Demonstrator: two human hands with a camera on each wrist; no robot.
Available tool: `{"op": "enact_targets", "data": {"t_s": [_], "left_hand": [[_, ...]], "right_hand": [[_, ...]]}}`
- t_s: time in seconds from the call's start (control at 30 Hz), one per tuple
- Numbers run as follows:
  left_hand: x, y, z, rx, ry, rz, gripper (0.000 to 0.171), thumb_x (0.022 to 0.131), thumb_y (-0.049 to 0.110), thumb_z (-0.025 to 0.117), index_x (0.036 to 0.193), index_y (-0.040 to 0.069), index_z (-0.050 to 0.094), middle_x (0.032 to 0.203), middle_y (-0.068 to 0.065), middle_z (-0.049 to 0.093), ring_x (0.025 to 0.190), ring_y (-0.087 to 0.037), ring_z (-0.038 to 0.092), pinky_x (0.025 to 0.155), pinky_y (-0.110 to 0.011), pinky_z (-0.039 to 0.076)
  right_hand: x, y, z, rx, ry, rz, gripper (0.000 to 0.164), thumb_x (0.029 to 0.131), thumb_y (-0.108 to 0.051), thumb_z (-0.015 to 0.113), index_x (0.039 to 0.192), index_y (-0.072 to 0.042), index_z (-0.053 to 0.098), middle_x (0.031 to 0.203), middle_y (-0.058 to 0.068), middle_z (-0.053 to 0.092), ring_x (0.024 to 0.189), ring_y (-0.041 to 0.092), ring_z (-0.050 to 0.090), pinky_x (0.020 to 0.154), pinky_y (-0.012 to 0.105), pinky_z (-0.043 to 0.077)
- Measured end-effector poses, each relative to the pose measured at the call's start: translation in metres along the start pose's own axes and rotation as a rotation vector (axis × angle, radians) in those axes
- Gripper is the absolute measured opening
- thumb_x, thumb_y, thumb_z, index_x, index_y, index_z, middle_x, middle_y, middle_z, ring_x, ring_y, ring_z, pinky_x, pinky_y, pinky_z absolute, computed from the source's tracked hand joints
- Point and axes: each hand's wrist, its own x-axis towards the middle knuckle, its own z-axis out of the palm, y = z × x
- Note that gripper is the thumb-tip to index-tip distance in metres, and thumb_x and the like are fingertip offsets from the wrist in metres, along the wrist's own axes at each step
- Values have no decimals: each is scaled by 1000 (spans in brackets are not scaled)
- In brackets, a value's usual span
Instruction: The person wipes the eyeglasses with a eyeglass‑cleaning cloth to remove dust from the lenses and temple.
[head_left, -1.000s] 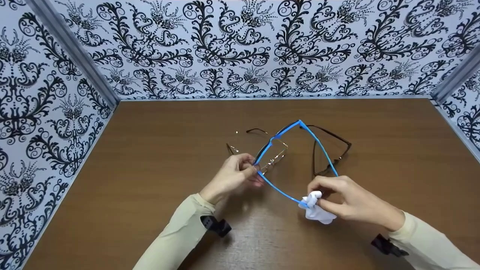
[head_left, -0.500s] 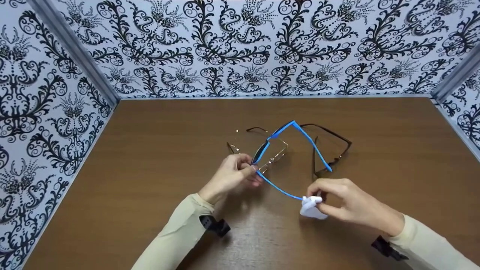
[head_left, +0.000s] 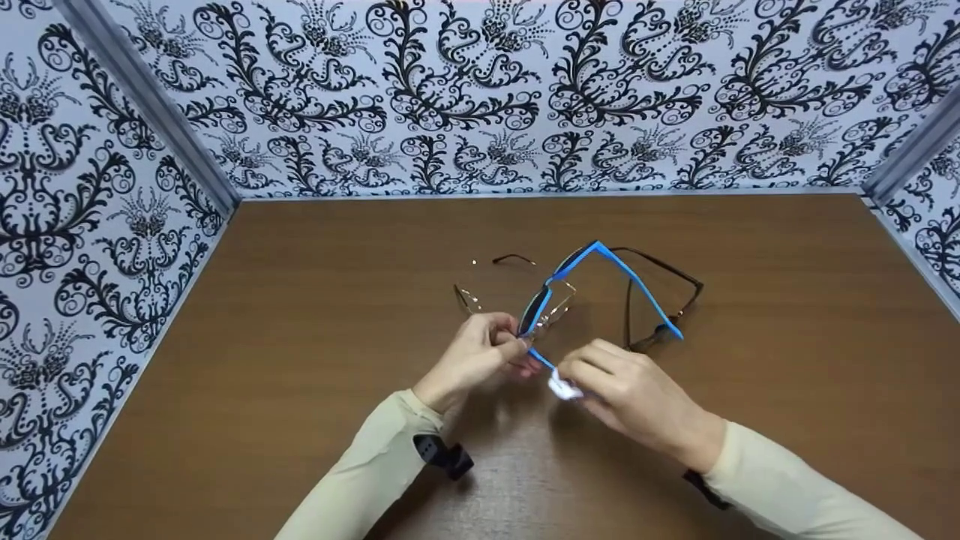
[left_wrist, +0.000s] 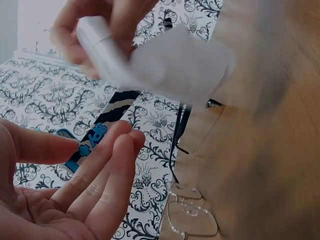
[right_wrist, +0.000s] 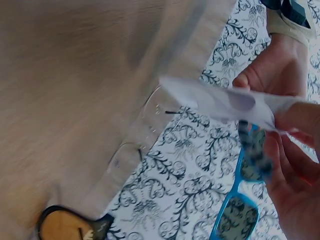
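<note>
Blue-framed sunglasses with dark lenses are held up above the table, one arm slanting toward the right. My left hand pinches them at the near hinge. With the fingers of my right hand I grip a white cloth folded around the near arm, a short way from the hinge. That arm's far end is hidden by the right hand. The left wrist view shows the patterned inner side of the arm between thumb and fingers, and the cloth blurred above it.
Thin wire-rimmed glasses lie on the brown table behind the left hand. Dark-framed glasses lie to their right, partly behind the blue frame. Black-and-white patterned walls enclose the back and sides.
My right hand has moved left with the cloth, along the blue arm from its tip toward the hinge. The left hand and sunglasses have shifted slightly.
</note>
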Motion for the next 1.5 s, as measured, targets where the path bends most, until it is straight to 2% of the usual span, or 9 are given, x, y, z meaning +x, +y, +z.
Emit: {"op": "enact_targets", "data": {"t_s": [0.13, 0.27, 0.43, 0.6, 0.87, 1.0, 1.13, 1.3, 1.5], "left_hand": [[1, -1, 6, 10, 26, 22, 1, 85, -5, 55, 85, -5, 53, 72, -18, 67, 62, -19, 66, 71, -50, 56], [2, -3, 9, 64, 64, 47, 3, 82, -3, 56, 85, -3, 54, 69, -4, 64, 63, -9, 61, 69, -42, 57], [3, -3, 11, 56, 79, 53, 3, 82, -3, 56, 84, -4, 56, 69, -1, 62, 64, -8, 60, 64, -27, 55], [4, -3, 12, 37, 74, 50, 1, 83, -1, 57, 83, -1, 56, 67, 1, 61, 61, -6, 58, 61, -22, 50], [4, -5, 11, 81, 67, 73, 3, 82, 0, 56, 79, -2, 58, 63, 1, 61, 58, -5, 58, 56, -20, 48], [3, -4, 8, 68, 66, 60, 6, 82, -2, 55, 82, -7, 58, 67, -12, 67, 61, -14, 65, 61, -28, 55], [3, -1, 0, 1, 81, 28, 6, 85, -4, 55, 86, -10, 56, 78, -27, 68, 69, -29, 70, 68, -42, 58], [2, 3, -12, -54, 103, -5, 5, 85, -5, 53, 82, -3, 51, 79, -28, 68, 70, -30, 70, 66, -39, 58], [0, 5, -21, -37, 132, -4, 12, 86, -6, 52, 77, 1, 48, 77, -27, 68, 71, -33, 70, 67, -41, 58]], "right_hand": [[12, -3, 10, -96, 55, -51, 12, 89, 2, 56, 94, -3, 66, 94, 4, 63, 82, 18, 61, 68, 28, 54], [20, -5, 17, -208, 98, -125, 22, 98, 1, 45, 91, -1, 67, 92, 5, 63, 81, 18, 61, 68, 26, 54], [22, -4, 20, -310, 113, -214, 19, 97, 3, 48, 92, 1, 66, 92, 10, 65, 82, 21, 62, 73, 28, 54], [22, -3, 23, -380, 129, -299, 19, 97, 1, 49, 91, 1, 67, 92, 11, 66, 81, 21, 63, 69, 28, 53], [21, -7, 22, -535, -1, -273, 26, 98, 5, 41, 89, -2, 65, 88, 10, 64, 79, 21, 61, 67, 27, 51], [17, -9, 18, -526, -47, -245, 29, 98, 6, 39, 90, -2, 65, 89, 11, 64, 78, 22, 60, 71, 28, 52], [11, -7, 12, -471, -12, -229, 27, 99, 3, 41, 89, 0, 66, 87, 13, 63, 76, 23, 59, 67, 29, 52], [2, -3, 2, -389, 66, -188, 28, 102, -7, 44, 87, 2, 66, 84, 13, 62, 72, 22, 58, 60, 28, 51], [-5, 6, -10, -315, 93, -119, 30, 100, 2, 39, 85, 1, 65, 84, 9, 61, 70, 21, 58, 57, 28, 51]]}}
